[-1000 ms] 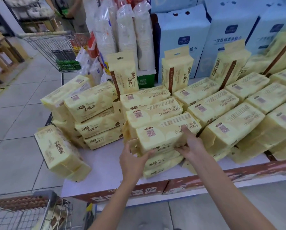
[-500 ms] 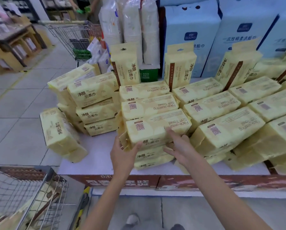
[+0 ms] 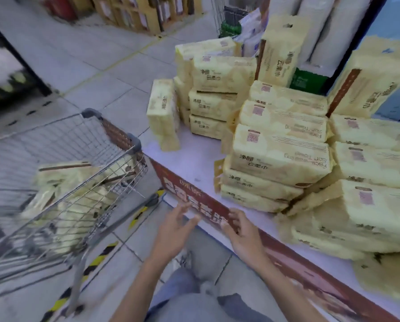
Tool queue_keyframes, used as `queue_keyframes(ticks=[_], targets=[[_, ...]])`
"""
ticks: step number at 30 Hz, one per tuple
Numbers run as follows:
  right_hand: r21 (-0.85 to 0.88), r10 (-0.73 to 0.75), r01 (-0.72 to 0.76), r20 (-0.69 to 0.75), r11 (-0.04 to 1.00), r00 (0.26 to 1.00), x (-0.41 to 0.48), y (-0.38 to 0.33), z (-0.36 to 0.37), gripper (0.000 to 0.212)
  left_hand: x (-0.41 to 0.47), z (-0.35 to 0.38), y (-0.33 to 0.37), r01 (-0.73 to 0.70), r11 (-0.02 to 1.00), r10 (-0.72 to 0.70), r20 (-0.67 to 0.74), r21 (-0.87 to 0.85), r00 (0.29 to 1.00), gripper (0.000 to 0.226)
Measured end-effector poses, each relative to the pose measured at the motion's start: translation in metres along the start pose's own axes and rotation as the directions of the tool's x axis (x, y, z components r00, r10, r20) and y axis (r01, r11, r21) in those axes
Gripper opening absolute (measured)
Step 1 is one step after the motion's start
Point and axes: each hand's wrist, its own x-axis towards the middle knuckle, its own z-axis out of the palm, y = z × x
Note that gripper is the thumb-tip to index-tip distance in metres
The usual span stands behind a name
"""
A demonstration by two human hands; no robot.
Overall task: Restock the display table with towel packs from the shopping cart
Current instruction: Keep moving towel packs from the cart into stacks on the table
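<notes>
Head view: cart [image 3: 118,135] holds towel packs [image 3: 73,182]; left hand [image 3: 171,231], right hand [image 3: 243,238] spread, empty.

Grey tiled floor [image 3: 96,66] stretches beyond the fingers [image 3: 180,211]; yellow-black tape [image 3: 138,214] lies left of them; wooden shelving [image 3: 134,12] stands far ahead.

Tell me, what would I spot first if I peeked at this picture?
The big heap of yellow towel packs stacked on the display table at the right grabs the eye first. At the left stands a wire shopping cart with more yellow packs inside. Low in the middle, the left hand and right hand reach out with nothing in them, by the table's red front edge.
</notes>
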Motion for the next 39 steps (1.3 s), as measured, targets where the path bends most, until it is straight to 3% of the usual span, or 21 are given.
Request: queue_keyframes(ticks=[4, 9, 15, 23, 33, 39], targets=[[-0.154, -0.093, 0.123, 0.189, 0.980, 0.977, -0.016, 0.015, 0.027, 0.051, -0.040, -0.022, -0.043, 0.141, 0.988, -0.148, -0.133, -0.067, 0.980, 0.031], [-0.186, -0.124, 0.209, 0.387, 0.960, 0.914, -0.015, 0.008, 0.057, 0.053, -0.077, -0.051, -0.085, 0.267, 0.945, -0.313, -0.277, -0.191, 0.909, 0.032], [-0.220, -0.185, 0.344, 0.530, 0.913, 0.828, 0.022, -0.031, 0.118, 0.054, -0.100, -0.082, -0.126, 0.353, 0.863, -0.486, -0.401, -0.362, 0.776, 0.026], [-0.191, -0.250, 0.446, 0.611, 0.874, 0.751, 0.083, -0.100, 0.220, 0.052, -0.080, -0.150, -0.167, 0.380, 0.781, -0.596, -0.412, -0.496, 0.689, 0.032], [-0.163, -0.268, 0.430, 0.576, 0.888, 0.772, 0.144, -0.163, 0.291, 0.051, 0.008, -0.273, -0.149, 0.217, 0.847, -0.449, -0.434, -0.485, 0.781, 0.031], [-0.125, -0.271, 0.399, 0.550, 0.908, 0.790, 0.193, -0.193, 0.317, 0.044, 0.078, -0.330, -0.149, 0.187, 0.858, -0.419, -0.441, -0.479, 0.794, 0.031]])
